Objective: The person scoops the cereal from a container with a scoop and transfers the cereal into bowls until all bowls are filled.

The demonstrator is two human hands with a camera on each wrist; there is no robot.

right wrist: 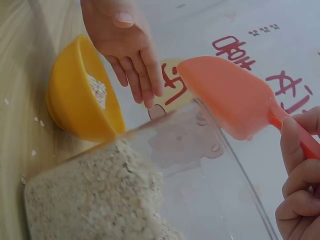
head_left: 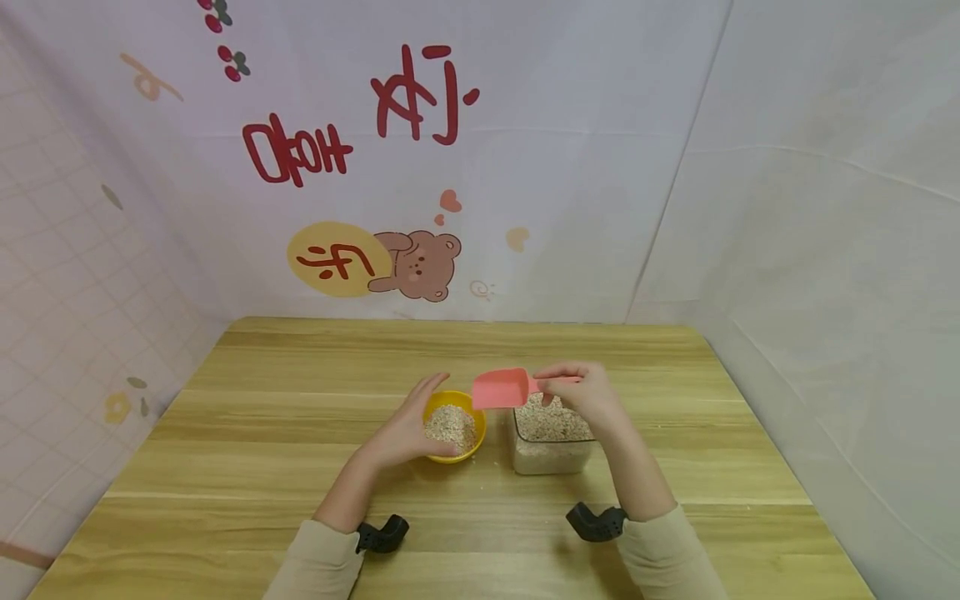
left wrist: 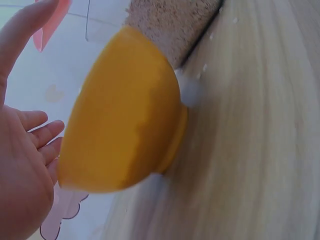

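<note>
A pink scoop (head_left: pixel 501 389) with no oats visible in it is held by its handle in my right hand (head_left: pixel 581 396). It hangs between a yellow bowl (head_left: pixel 480 433) and a clear box (head_left: pixel 551 460), above their rims. Rolled oats (head_left: pixel 450 427) lie in the bowl. More oats (right wrist: pixel 95 195) partly fill the box, which stands just right of the bowl. My left hand (head_left: pixel 408 427) is at the bowl's left side, fingers extended and thumb apart; in the right wrist view it hovers by the rim. Whether it touches the bowl is unclear.
The wood-grain table (head_left: pixel 300 400) carries a few loose oat flakes (right wrist: pixel 34 153) near the bowl. White printed cloth (head_left: pixel 562 167) hangs behind the table and along both sides. Black wrist mounts (head_left: pixel 382 534) sit on both forearms.
</note>
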